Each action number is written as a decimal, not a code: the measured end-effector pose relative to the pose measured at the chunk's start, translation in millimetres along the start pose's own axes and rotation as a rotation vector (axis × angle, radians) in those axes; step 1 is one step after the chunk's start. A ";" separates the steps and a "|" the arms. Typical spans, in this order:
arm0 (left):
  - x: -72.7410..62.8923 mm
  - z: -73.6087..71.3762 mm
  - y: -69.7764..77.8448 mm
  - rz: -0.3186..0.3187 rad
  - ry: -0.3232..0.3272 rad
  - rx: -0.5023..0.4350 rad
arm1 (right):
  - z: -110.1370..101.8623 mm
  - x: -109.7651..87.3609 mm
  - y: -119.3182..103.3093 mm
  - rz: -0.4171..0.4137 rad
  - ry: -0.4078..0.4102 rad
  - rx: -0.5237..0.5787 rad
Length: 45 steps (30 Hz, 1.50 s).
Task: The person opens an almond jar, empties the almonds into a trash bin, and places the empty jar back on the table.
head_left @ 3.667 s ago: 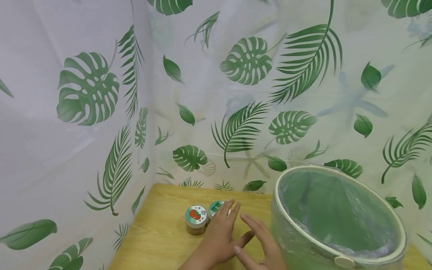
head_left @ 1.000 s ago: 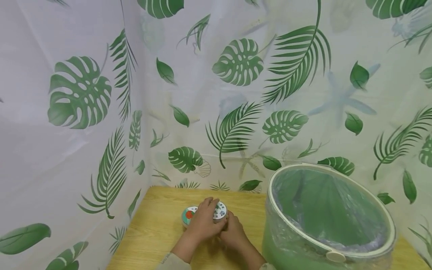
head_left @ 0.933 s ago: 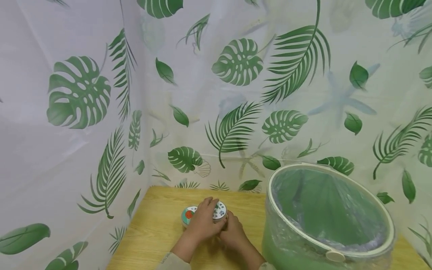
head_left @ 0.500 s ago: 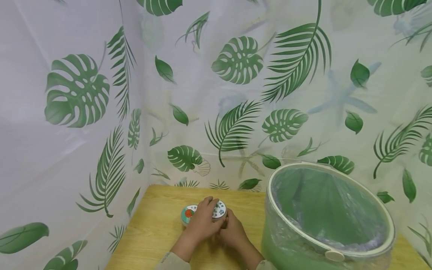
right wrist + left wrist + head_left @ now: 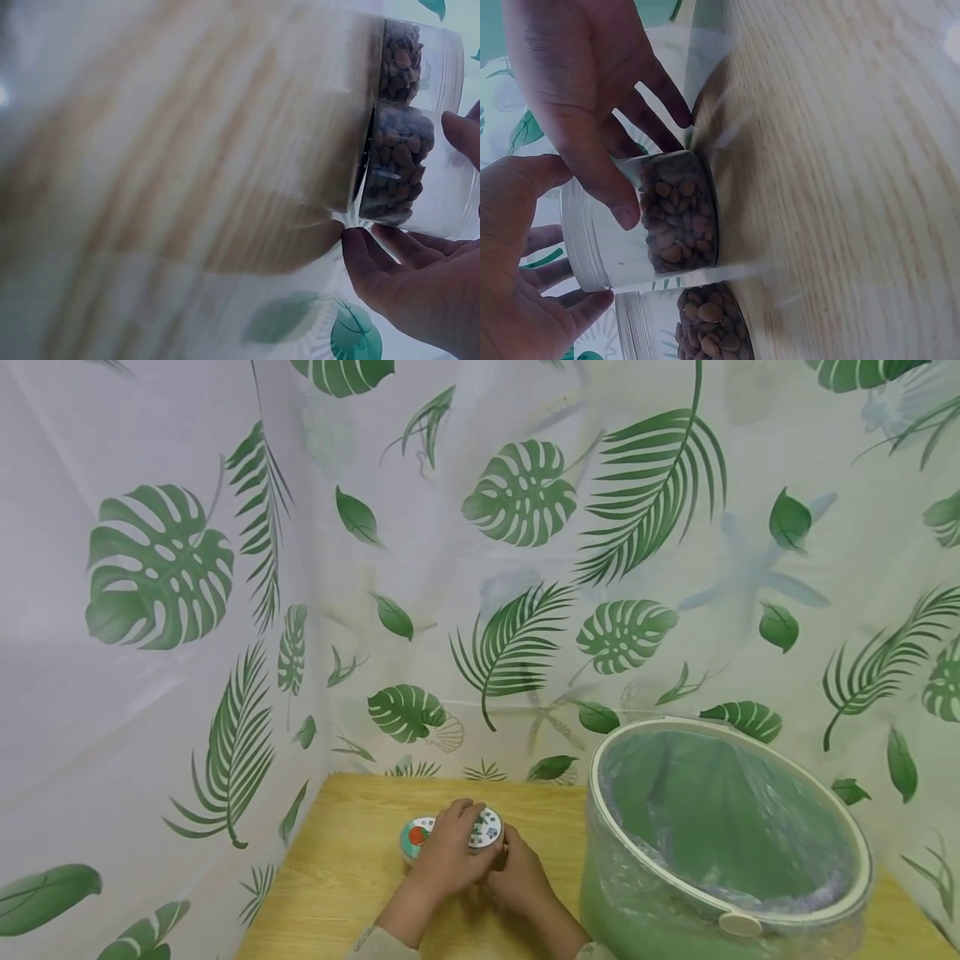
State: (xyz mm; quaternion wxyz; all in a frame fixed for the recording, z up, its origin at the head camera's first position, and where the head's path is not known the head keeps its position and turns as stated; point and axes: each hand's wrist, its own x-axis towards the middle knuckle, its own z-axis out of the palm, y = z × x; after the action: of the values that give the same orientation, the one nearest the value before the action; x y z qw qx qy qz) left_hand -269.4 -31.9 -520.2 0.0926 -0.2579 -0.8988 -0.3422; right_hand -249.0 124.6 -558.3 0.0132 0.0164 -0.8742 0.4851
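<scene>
Head view. Bench (image 5: 360,827) along the bottom of the frame. Leaf-lidded jar (image 5: 490,833) low, at bottom centre. Left hand (image 5: 447,853) lies over its lid (image 5: 486,840), fingers wrapped on the rim; right hand (image 5: 519,870) grips the side, on the right of it. Red-printed jar (image 5: 415,837) just left, partly behind the left hand. Risk here: left knuckles sit so near that jar that a wide turn of the wrist could knock it. Lined green bin (image 5: 630,902) fills lower right, near the right forearm; a swinging elbow might bump it.

Left wrist view. Left fingers curled about the jar's top end, lower left; right thumb pressed flat to the clear wall, centre left. Brown kernels (image 5: 679,225) fill only the bottom end, headspace above. My guess: smooth wall plus a lone thumb means the jar could spin in the grip if the lid is forced. A lid giving suddenly could jerk the jar and scatter kernels.

Right wrist view. Held jar at right edge, second jar just above it in frame. Right fingers and thumb grip it from opposite sides. Thin wedge under the base; possibly tilted, cannot be sure. If tilted, a downward push could make it skid.
</scene>
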 end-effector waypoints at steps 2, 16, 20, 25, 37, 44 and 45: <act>-1.2 -1.2 1.6 0.000 -0.001 -0.005 | -0.3 -0.6 -0.1 -0.001 0.007 0.002; -5.4 -10.0 14.0 0.022 0.041 0.017 | -14.1 -9.4 -11.5 -0.068 -0.008 0.126; -7.4 -16.4 23.7 0.011 0.059 -0.018 | -22.0 -13.5 -17.6 -0.094 -0.014 0.188; -9.6 -23.6 33.4 0.005 0.077 -0.055 | -29.0 -16.2 -23.4 -0.111 -0.017 0.209; -15.4 -38.2 41.1 -0.055 0.053 -0.149 | -41.4 -31.6 -31.4 -0.167 0.040 0.179; -16.4 -40.5 40.5 -0.130 0.085 -0.188 | -44.6 -37.2 -32.1 -0.164 0.009 0.192; -16.7 -41.0 40.3 -0.136 0.089 -0.194 | -45.1 -38.0 -31.8 -0.165 0.011 0.188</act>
State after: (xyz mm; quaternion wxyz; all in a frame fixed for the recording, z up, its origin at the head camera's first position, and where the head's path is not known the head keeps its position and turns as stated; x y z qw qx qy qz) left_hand -234.3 -40.2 -472.4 0.0835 -0.1885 -0.8718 -0.4444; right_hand -209.4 146.6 -508.9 0.0563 0.0866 -0.8206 0.5621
